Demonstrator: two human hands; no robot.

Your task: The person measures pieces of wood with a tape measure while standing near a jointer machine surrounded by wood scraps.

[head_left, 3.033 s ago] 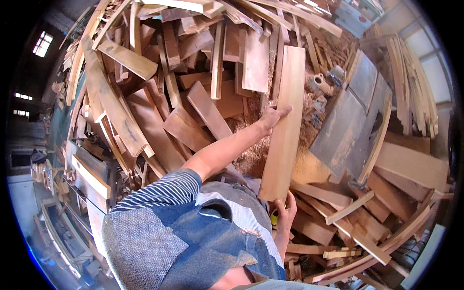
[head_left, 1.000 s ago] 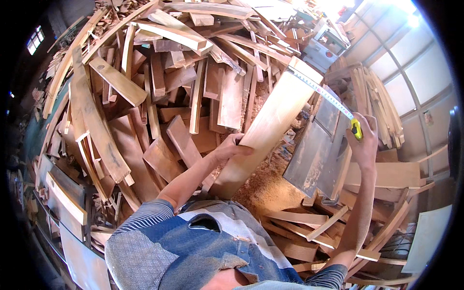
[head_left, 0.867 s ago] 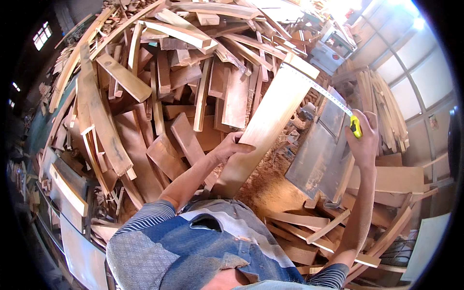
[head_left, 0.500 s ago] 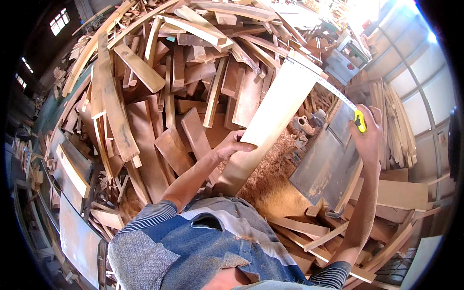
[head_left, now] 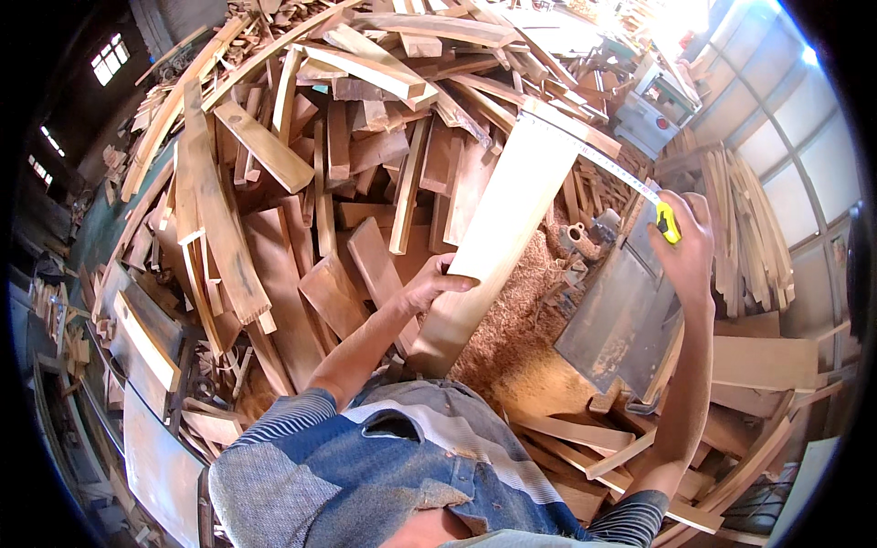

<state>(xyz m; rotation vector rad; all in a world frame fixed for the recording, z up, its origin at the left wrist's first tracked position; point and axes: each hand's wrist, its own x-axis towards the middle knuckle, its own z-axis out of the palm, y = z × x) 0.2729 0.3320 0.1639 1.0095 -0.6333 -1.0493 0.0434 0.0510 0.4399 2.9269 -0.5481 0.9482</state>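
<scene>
A long pale wooden board [head_left: 507, 219] slants away from my body, its near end by my waist. My left hand [head_left: 434, 285] is closed on the board's left edge, thumb over the top face. In my right hand [head_left: 685, 242], off to the right, is a yellow tape measure [head_left: 669, 222]. Its white blade [head_left: 621, 172] is pulled out and runs left to the board's far end, lying across or along that end. Whether the blade's tip is hooked on the far left corner is too small to tell.
A big heap of offcuts and planks [head_left: 356, 155] fills the area ahead and left. Sawdust and shavings [head_left: 512, 320] lie beneath the board. A grey metal machine table [head_left: 612, 310] stands at the right, with a stack of long strips [head_left: 740, 237] behind it.
The board's far end has swung slightly to the left. My right hand and the tape measure have shifted a little left with it; both hands keep their hold.
</scene>
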